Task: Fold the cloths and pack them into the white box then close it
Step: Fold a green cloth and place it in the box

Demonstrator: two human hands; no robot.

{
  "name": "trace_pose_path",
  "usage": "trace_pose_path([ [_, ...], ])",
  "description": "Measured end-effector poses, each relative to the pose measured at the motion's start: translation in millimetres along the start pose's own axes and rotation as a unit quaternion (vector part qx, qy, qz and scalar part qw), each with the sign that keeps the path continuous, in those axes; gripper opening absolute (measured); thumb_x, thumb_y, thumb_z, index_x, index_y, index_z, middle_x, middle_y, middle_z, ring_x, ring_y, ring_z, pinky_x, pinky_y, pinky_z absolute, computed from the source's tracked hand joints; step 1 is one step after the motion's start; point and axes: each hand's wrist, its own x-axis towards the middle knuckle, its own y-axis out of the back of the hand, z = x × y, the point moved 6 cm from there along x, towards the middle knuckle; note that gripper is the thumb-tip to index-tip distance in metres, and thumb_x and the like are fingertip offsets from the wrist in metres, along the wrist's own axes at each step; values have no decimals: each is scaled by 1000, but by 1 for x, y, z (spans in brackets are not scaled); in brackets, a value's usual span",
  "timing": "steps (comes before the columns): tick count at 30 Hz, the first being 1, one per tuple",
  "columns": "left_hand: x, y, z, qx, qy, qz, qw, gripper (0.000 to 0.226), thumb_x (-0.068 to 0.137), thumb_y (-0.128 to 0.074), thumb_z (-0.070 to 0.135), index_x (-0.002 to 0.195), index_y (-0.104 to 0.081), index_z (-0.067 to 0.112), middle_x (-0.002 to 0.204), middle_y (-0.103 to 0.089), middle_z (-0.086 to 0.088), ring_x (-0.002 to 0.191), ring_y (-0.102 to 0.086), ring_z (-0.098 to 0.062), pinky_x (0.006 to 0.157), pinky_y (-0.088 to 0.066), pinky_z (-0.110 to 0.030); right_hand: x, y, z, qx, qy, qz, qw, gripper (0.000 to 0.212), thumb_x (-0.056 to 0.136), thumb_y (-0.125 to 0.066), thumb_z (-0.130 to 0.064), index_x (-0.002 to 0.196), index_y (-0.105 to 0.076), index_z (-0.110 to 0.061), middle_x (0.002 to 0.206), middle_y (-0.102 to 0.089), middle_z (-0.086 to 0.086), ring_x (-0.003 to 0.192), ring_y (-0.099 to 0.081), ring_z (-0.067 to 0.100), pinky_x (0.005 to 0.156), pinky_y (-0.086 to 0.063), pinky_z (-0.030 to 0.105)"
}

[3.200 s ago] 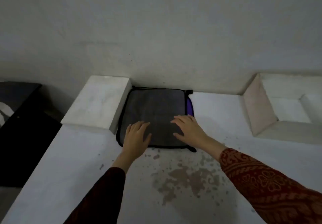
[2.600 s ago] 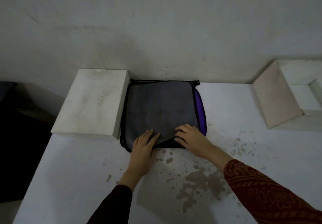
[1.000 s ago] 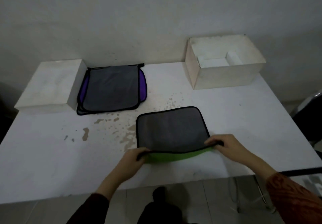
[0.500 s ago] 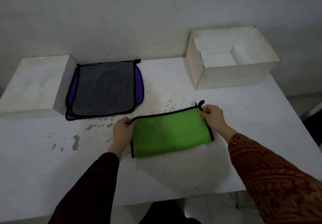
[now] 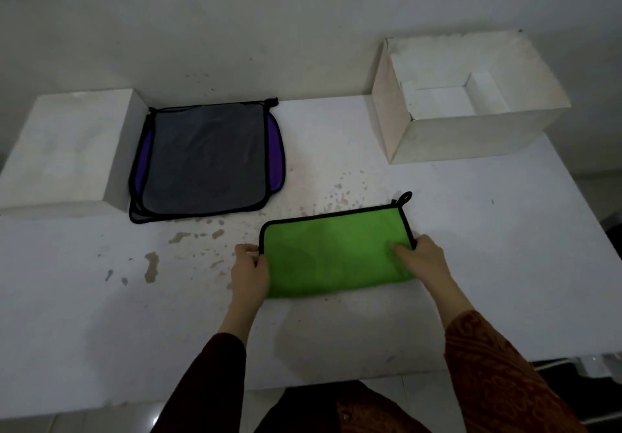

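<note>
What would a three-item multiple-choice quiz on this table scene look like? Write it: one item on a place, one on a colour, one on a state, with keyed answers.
1. Where does the white box stand?
A. far right of the table
B. near left corner
C. on the floor

2. What colour faces up on the cloth between the hands?
A. purple
B. green
C. red

3. What state is the white box in?
A. closed
B. open and packed full
C. open, no cloth inside

Answers:
1 A, it sits at the table's far right by the wall.
2 B, the half-folded cloth shows green, held at its ends by the left hand and right hand.
3 C, its bare interior shows.
</note>
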Motion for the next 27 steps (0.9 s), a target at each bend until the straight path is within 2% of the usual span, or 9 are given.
trace_pose_path([
  [3,-12,2,-8,-22,-50,6,999,14,91,-40,-1,96,-38,12,74,-54,-9,59,-47,-20,48,-33,-27,-15,-2,-14,214,-26,-38,976,36,85,-57,-10,121,-53,-3,111,-62,16,92,-59,29,71,-51,33],
  [6,-14,6,-12,-18,-76,9,997,13,92,-43,1,96,-39,13,71,-56,-6,56,-47,-16,48,-33,-25,-43,-13,-52,282,54,-49,957,40,87,-50,-3,125,-51,-14,97,-62,9,81,-59,21,70,-51,33],
  [9,-11,6,-14,-11,-80,-4,997,7,91,-46,2,91,-44,9,70,-55,-3,58,-49,-15,48,-34,-22,-73,-45,-85,221,133,-82,963,44,88,-49,-6,128,-48,-22,97,-61,2,78,-60,16,60,-49,28],
  [12,-5,6,-18,-15,-75,-11,997,4,91,-47,5,89,-50,7,74,-60,-15,63,-53,-28,53,-36,-30,-96,-94,-106,129,205,-120,963,41,89,-49,-5,129,-46,-16,94,-58,1,66,-53,7,57,-47,22],
  [17,-4,8,-13,-63,-54,-29,996,26,96,-46,24,76,-49,8,65,-50,-4,60,-47,-15,55,-35,-26,-116,-158,-115,-23,255,-226,940,36,92,-47,-8,128,-51,-8,123,-60,14,107,-57,25,93,-47,32],
  [19,-2,5,-13,-50,-50,-43,997,18,91,-56,26,82,-53,10,72,-57,-5,68,-53,-17,56,-37,-23,-116,-155,-114,-35,281,-194,939,33,92,-48,-12,124,-54,-9,119,-61,15,104,-57,25,89,-48,32],
  [23,1,6,-18,-21,-24,-48,998,17,86,-61,13,96,-47,13,91,-57,-5,83,-55,-20,61,-41,-24,-100,-107,-90,-83,284,73,952,37,86,-56,-23,121,-50,-12,116,-54,10,103,-52,24,79,-46,32],
  [25,0,8,-16,-25,-18,-53,998,23,86,-60,10,104,-45,10,93,-57,-5,86,-55,-20,70,-43,-28,-86,-97,-69,-81,193,68,976,49,82,-61,-33,123,-45,-12,115,-55,9,103,-54,26,78,-49,36],
  [27,2,7,-17,-36,-4,-62,997,32,85,-60,9,114,-46,5,95,-59,-6,88,-57,-21,75,-47,-32,-75,-104,-59,-53,124,-14,991,53,79,-65,-36,121,-45,-12,109,-61,7,95,-59,25,70,-48,32],
])
